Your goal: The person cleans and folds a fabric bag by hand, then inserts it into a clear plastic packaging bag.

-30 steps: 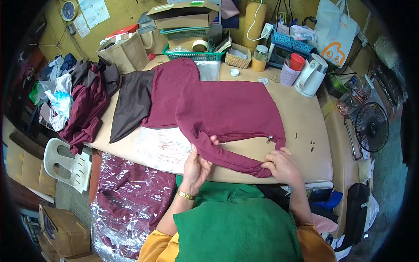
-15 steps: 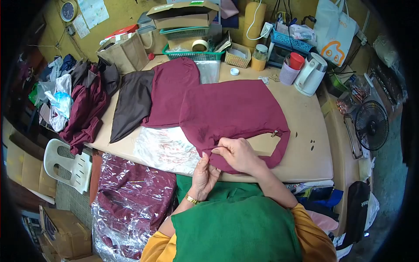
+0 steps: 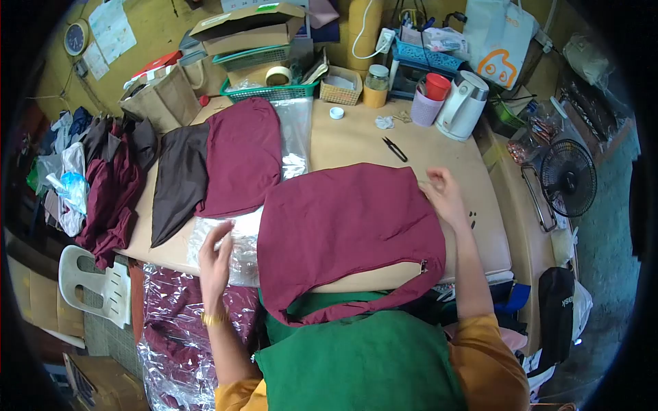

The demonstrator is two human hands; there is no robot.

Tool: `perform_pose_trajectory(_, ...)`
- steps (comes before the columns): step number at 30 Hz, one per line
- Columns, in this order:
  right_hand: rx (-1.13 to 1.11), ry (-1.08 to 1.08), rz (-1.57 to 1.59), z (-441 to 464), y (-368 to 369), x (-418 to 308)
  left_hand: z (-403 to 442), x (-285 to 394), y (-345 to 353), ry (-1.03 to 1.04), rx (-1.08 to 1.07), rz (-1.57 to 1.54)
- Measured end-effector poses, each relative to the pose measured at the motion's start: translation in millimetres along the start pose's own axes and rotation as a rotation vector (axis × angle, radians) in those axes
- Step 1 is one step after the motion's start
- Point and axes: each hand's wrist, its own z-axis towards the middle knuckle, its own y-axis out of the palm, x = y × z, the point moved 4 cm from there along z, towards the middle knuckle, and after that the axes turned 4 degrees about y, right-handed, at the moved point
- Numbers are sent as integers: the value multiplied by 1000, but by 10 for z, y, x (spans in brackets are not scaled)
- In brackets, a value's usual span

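A maroon cloth bag [image 3: 343, 229] lies flat before me, its strap loop hanging over the table's front edge, a small zipper pull near its lower right. My left hand [image 3: 216, 257] is raised left of the bag, apart from it, fingers spread and holding nothing. At the bag's upper right corner is my right hand [image 3: 442, 195], its fingers bent close to the cloth; whether they pinch it is unclear. Black thread snips [image 3: 395, 149] lie just beyond the bag. Another maroon piece [image 3: 243, 157] with a dark brown piece [image 3: 179, 181] rests to the left.
A white kettle [image 3: 464, 106], a red cup [image 3: 437, 87] and a jar [image 3: 376, 86] stand at the back right. Green baskets [image 3: 267, 92] hold boxes and tape. Piled garments [image 3: 113, 185] and a white chair [image 3: 96, 284] are left; a fan [image 3: 567, 179] is right.
The bag has moved nearer to me and lies flatter, uncovering the snips. My left hand has let go and moved left; my right hand has moved up to the far right corner. The view has shifted.
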Motion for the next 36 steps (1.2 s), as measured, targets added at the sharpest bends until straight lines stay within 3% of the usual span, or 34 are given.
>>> perform_pose_trajectory(3,-19,-62,113,287,389,291,570,-122,736,214,6,-89)
perform_pose_trajectory(4,-27,-82,152,361,446,297,746,-213,847,83,-126,-87)
perform_pose_trajectory(5,-116,37,123,411,479,325,880,-309,937,-52,-259,-83)
perform_pose_trajectory(6,-205,157,93,464,483,328,1004,-274,964,53,-146,-183)
perform_pose_trajectory(7,-198,161,93,533,402,295,1130,-296,925,21,-156,-174)
perform_pose_trajectory(9,-215,116,195,655,187,68,1224,30,1035,222,-37,-27)
perform_pose_trajectory(10,-292,134,194,737,134,9,1176,183,1069,217,-40,-27)
perform_pose_trajectory(12,-258,69,212,1065,114,109,975,791,1085,635,150,521)
perform_pose_trajectory(13,-223,2,232,1248,116,177,840,820,1163,528,-83,366)
perform_pose_trajectory(15,-228,-41,93,1632,302,463,353,809,1455,514,-306,576)
perform_pose_trajectory(17,-293,-394,-265,1894,657,594,-11,597,1763,405,-467,736)
perform_pose_trajectory(21,-250,-406,-361,2092,1135,777,-182,190,1920,334,-390,837)
perform_pose_trajectory(23,-352,-391,-626,2268,1348,968,-186,91,1902,294,-372,850)
perform_pose_trajectory(26,-299,-378,-758,2595,1534,1008,-146,41,1937,260,-395,826)
perform_pose_trajectory(27,-303,-380,-755,2649,1570,832,-152,42,1933,255,-394,828)
perform_pose_trajectory(29,-516,-219,-690,2765,1746,240,-123,39,1948,219,-432,797)
perform_pose_trajectory(31,-481,-320,-455,2902,2067,49,-104,60,1936,201,-434,802)
perform_pose_trajectory(35,-464,-414,-500,2945,2698,-15,-89,17,1945,174,-447,793)
perform_pose_trajectory(36,-333,-411,-560,2938,2833,32,-89,0,1942,189,-439,784)
